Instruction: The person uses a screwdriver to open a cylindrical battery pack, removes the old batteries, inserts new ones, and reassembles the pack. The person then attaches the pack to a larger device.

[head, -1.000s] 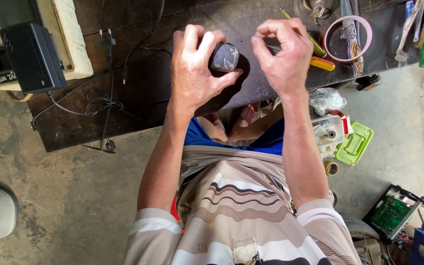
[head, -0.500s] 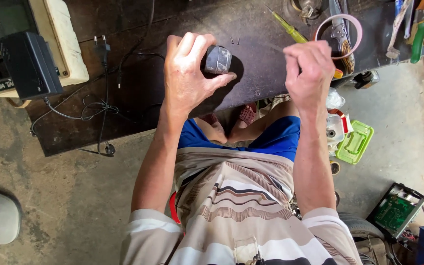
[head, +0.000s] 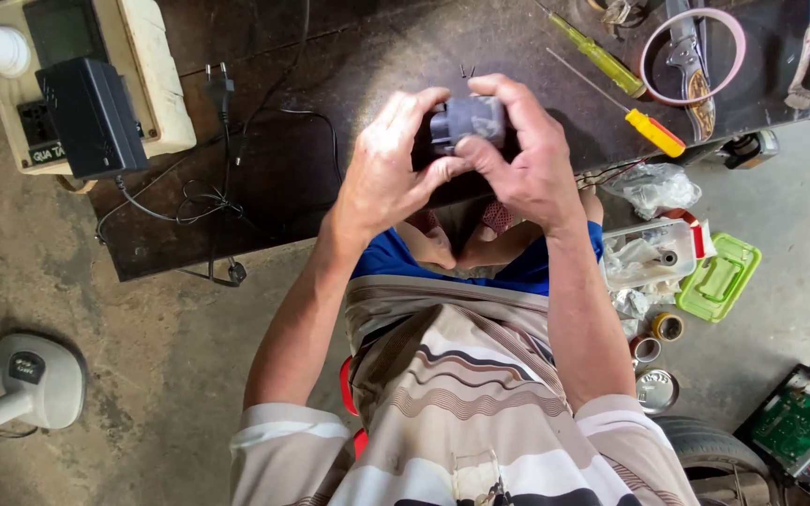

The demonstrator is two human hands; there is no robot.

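- Left hand (head: 388,178) and right hand (head: 529,159) both wrap fingers around a small dark grey block-shaped part (head: 467,120), held above the near edge of the dark workbench (head: 349,56).
- Part sits between both sets of fingertips; thin prongs stick up from its top.
- Yellow-handled screwdriver (head: 651,131) lies on the bench just right of the right hand.
- Black adapter (head: 91,117) well apart, far left.

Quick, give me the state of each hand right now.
Left hand: closed on the small grey-black device.
Right hand: closed on the same device from the other side.
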